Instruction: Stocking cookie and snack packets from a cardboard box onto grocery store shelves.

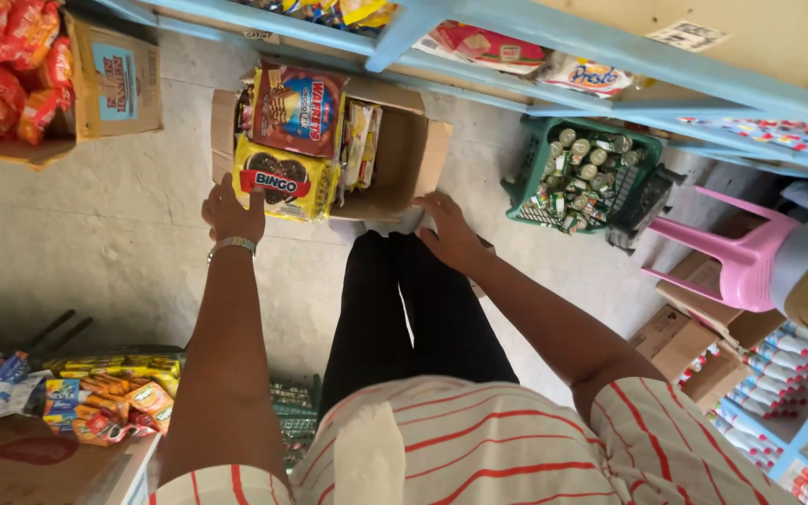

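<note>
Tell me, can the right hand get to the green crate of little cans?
Probably yes. The right hand rests on the cardboard box's near edge, and the green crate sits just beside that box with bare floor between and its top open.

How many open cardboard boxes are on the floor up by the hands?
2. One cardboard box of biscuit packs sits between the left hand and right hand; another box of red snack bags is at upper left. Others may be out of frame.
</note>
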